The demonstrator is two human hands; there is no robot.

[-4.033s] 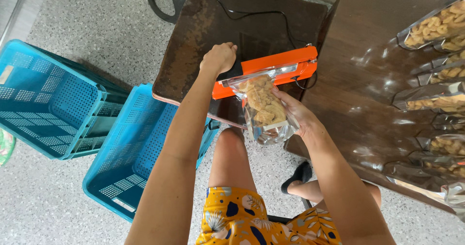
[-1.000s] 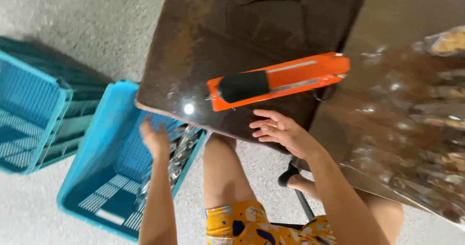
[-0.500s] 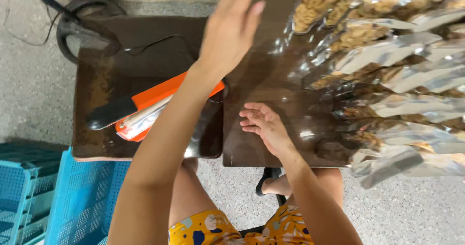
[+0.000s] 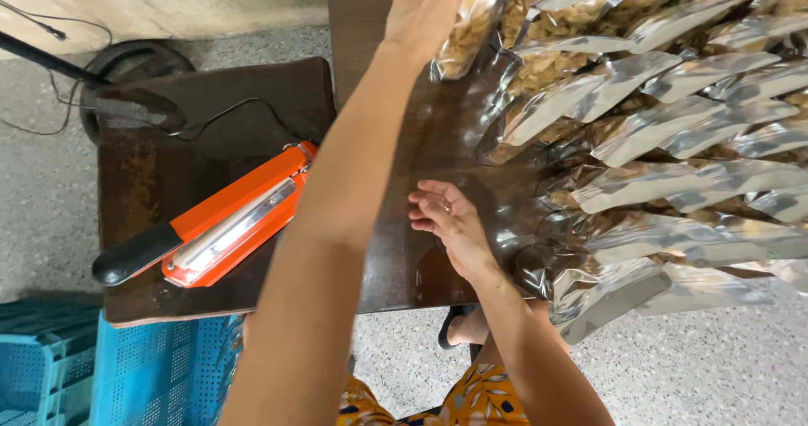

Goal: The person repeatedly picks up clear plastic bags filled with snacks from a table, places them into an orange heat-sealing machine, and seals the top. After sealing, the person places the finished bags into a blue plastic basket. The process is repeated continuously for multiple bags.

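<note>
Orange sealer (image 4: pixel 227 224), one; blue crates (image 4: pixel 126 375), two; clear snack bags (image 4: pixel 673 131), many.

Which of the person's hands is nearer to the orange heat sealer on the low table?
Right. The right hand rests palm up on the dark table, just right of the orange heat sealer. The left hand is stretched far up, gripping a clear snack bag.

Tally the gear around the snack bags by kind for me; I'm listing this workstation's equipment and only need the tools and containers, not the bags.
Orange heat sealer: 1
Blue plastic crates: 2, the second at the left edge
Dark brown tables: 2, the second carrying the bags
Total: 5
</note>
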